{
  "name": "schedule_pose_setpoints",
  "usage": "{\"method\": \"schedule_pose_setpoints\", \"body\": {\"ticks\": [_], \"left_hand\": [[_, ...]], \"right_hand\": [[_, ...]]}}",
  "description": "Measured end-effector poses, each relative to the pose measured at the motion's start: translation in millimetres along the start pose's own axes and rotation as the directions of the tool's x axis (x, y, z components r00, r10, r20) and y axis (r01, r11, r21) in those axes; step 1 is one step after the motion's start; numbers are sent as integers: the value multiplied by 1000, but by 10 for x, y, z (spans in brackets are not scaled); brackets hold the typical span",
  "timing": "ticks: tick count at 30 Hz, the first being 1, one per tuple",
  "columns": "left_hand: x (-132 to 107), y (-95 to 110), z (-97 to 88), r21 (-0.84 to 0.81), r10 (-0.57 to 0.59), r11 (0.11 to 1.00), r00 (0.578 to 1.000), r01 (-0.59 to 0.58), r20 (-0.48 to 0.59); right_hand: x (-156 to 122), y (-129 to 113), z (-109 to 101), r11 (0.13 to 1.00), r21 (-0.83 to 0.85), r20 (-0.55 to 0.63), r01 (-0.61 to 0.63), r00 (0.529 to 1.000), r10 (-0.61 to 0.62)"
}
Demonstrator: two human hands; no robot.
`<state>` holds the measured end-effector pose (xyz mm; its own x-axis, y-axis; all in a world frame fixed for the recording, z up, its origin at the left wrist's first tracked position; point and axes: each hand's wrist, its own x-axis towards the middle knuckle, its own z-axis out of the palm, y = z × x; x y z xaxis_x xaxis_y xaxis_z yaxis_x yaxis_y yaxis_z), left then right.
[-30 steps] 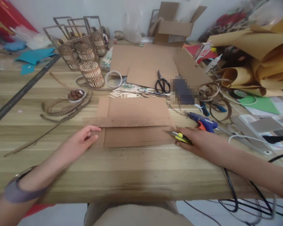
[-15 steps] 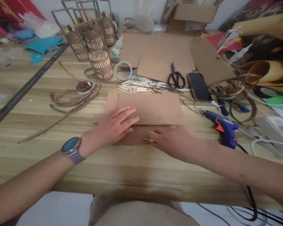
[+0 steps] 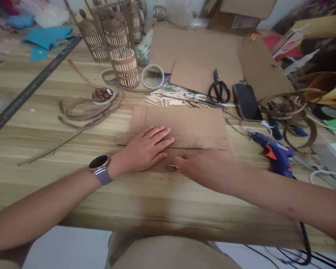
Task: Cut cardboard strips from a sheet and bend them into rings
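On the bench (image 3: 100, 209), the card (image 3: 184, 121) lies ahead at twelve o'clock, the left hand (image 3: 147, 149) spreading its fingers over its eight o'clock, the right hand (image 3: 204, 166) pinching a knife (image 3: 172, 166) at six, seemingly mid-cut, which calls for steady bracing.

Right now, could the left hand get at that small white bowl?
Probably yes. The left hand grips nothing, though it rests on the cardboard and would have to lift off first. Curved strips lie by the bowl, but its top looks uncovered.
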<state>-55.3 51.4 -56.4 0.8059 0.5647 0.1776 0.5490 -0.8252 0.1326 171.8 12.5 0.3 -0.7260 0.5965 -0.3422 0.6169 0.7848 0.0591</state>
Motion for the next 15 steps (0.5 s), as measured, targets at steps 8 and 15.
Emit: {"method": "schedule_pose_setpoints", "body": {"ticks": [8,15], "left_hand": [[-8,7,11,22,6,1000,1000,-6,-16],[-8,0,6,13,9,1000,1000,-9,-4]], "right_hand": [[116,-64,-232,999,-50,186,-19,982,28],[147,-74,-291,997,-76,214,-10,977,26]]}}
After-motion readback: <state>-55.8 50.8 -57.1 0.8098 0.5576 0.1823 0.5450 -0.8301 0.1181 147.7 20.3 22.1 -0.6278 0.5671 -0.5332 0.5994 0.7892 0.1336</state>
